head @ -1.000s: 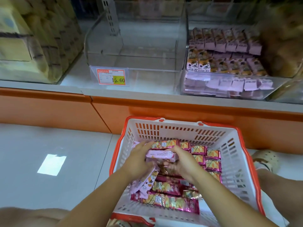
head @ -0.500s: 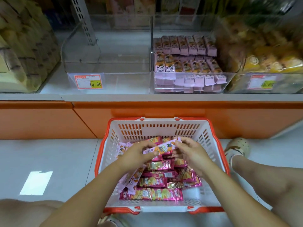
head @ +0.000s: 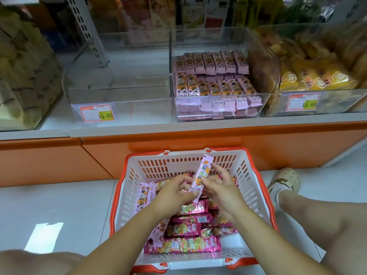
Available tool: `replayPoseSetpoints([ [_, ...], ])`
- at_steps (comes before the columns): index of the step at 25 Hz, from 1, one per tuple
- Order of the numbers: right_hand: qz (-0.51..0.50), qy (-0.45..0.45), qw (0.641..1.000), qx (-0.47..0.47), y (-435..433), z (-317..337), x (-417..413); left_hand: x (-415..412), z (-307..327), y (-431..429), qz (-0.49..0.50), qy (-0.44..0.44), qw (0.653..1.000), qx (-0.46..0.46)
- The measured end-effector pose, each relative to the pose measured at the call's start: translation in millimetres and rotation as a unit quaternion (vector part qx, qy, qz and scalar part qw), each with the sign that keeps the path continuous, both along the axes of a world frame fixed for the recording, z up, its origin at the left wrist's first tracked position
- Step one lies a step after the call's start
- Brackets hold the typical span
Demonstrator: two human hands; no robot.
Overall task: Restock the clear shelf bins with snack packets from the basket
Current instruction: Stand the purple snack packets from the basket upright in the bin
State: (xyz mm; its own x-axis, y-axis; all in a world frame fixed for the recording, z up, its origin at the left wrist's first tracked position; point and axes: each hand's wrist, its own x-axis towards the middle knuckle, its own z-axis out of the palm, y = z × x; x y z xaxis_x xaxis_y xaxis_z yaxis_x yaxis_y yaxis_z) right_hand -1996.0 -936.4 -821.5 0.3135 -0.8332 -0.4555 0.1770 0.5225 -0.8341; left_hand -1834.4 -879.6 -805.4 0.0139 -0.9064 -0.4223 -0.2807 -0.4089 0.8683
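A white slotted plastic basket (head: pixel 252 187) with a glossy orange rim holds shiny magenta foil packets (head: pixel 188 246), their wrappers crinkled and mirror-bright. A pale pink slim film packet (head: pixel 201 175) above them shows a softer satin sheen. Clear, smooth acrylic shelf bins (head: pixel 139 110) carry a printed paper price label (head: pixel 96 114). Behind stands a painted, perforated grey metal upright (head: pixel 84 26). The orange shelf base panel (head: pixel 278 143) looks smooth and semi-gloss, the pale grey floor tiles (head: pixel 49 205) polished, and a cream perforated clog (head: pixel 286 179) matt and rubbery.
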Motion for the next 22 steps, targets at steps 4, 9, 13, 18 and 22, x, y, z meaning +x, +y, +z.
replayPoseSetpoints([
  [4, 0.0, 0.053, 0.996, -0.073, -0.7, 17.5, 0.9, 2.2, 24.1, -10.4, -0.048, -0.085, 0.994, -0.047],
  [9, -0.016, 0.066, 0.984, -0.163, -12.6, 72.2, -2.9, 41.2, 103.3, -51.3, 0.074, -0.311, 0.898, -0.303],
  [13, -0.02, 0.085, 0.955, -0.284, -44.8, 139.7, -0.5, 68.0, 136.8, -89.9, 0.057, -0.402, 0.83, -0.383],
  [18, -0.062, 0.208, 0.894, -0.392, -132.2, 194.9, 14.1, 70.7, 133.7, -114.6, 0.015, -0.397, 0.834, -0.383],
  [22, 0.0, 0.294, 0.896, -0.332, -175.3, 185.2, 36.6, 74.6, 123.7, -119.9, 0.023, -0.387, 0.83, -0.401],
])
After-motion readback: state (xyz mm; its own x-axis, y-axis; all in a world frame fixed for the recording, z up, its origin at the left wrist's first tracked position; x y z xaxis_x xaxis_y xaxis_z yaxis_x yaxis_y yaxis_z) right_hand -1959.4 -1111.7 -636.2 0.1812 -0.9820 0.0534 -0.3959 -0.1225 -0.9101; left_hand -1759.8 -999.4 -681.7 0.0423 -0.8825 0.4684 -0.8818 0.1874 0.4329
